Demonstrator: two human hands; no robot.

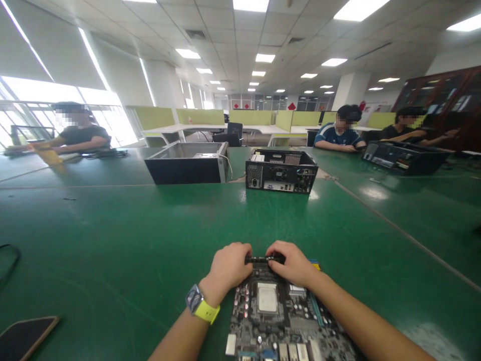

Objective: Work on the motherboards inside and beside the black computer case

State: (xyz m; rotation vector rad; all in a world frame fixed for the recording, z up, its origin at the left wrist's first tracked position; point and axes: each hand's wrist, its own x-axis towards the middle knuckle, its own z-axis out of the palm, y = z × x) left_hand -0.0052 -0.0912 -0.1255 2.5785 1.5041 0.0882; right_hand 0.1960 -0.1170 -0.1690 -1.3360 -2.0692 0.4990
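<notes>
A motherboard (259,321) lies flat on the green table close to me, its ports toward my body and a square silver processor (267,298) near its middle. Along its far edge runs a thin dark RAM stick (260,259), standing on edge at the memory slots. My left hand (232,265) pinches the stick's left end, and my right hand (293,264) grips its right end. I cannot tell how deep the stick sits in a slot. A watch with a yellow-green band (203,304) is on my left wrist.
Beyond the board stand an opened black computer case (281,175) and a larger case (184,168). Another case (404,158) is at the far right. Three people sit around the table. A dark flat panel (28,338) and a black cable (13,260) lie at left.
</notes>
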